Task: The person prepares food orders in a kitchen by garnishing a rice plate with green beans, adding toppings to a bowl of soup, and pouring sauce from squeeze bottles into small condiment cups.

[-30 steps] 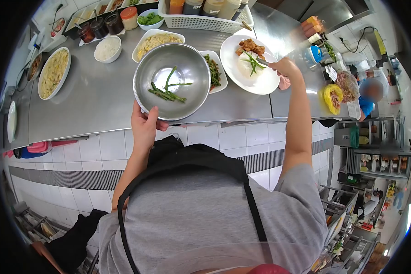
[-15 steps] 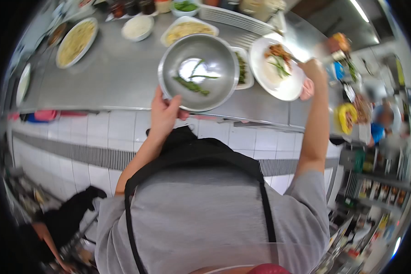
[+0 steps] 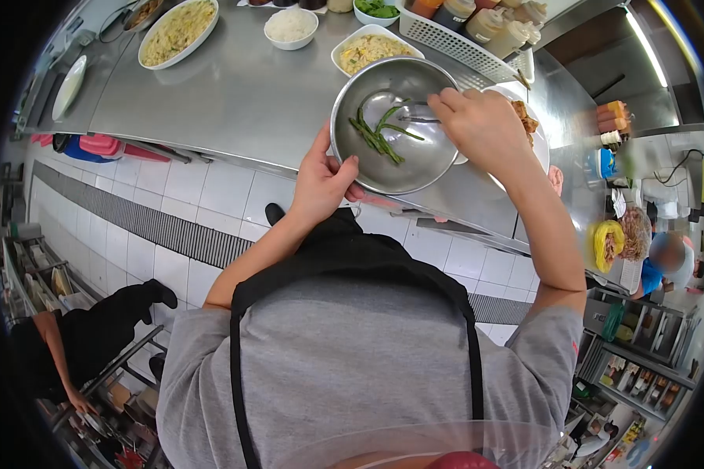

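My left hand [image 3: 327, 178] grips the near-left rim of a steel mixing bowl [image 3: 352, 102], thumb on the rim and fingers beneath. Several green beans [image 3: 379, 134] lie in the bowl, on its left and middle. My right hand [image 3: 481, 129] is closed over the bowl's right side around slim metal tongs [image 3: 419, 119], whose tips point left towards the beans. The tongs are partly covered by my fingers. Behind my right hand is a white plate [image 3: 540, 148] with browned food pieces [image 3: 526, 119]; my hand and forearm hide much of it.
Beyond the bowl stand a dish of fried rice [image 3: 374, 51], a bowl of white rice [image 3: 291, 30] and a bowl of green leaves [image 3: 377, 9]. A white basket [image 3: 454, 39] holds sauce bottles. An oval noodle platter [image 3: 178, 35] is far left. Another person [image 3: 78, 352] is at lower left.
My right hand has moved left from the plate to over the bowl, bringing the tongs inside it. My left hand still holds the bowl. The camera view has shifted.
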The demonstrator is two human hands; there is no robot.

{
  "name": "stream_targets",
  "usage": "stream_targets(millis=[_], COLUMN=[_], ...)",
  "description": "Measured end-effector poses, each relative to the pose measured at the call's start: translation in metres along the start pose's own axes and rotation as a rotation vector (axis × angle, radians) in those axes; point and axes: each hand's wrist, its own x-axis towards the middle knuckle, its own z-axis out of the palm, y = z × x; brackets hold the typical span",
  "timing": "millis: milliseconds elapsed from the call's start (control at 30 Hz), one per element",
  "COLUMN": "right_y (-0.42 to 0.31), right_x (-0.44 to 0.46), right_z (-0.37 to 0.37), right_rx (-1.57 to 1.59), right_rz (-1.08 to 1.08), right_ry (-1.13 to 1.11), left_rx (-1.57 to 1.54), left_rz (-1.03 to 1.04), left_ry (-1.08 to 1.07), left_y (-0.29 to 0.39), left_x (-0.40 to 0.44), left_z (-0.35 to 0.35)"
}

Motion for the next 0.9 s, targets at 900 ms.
stream_targets(millis=[900], right_y=[0.105], right_x=[-0.172], right_z=[0.065], right_rx=[0.12], right_rz=[0.975], right_ry=[-0.545], left_rx=[0.028], left_rz=[-0.028], left_ry=[0.055], left_y=[-0.003], left_x=[0.018], left_z=[0.006])
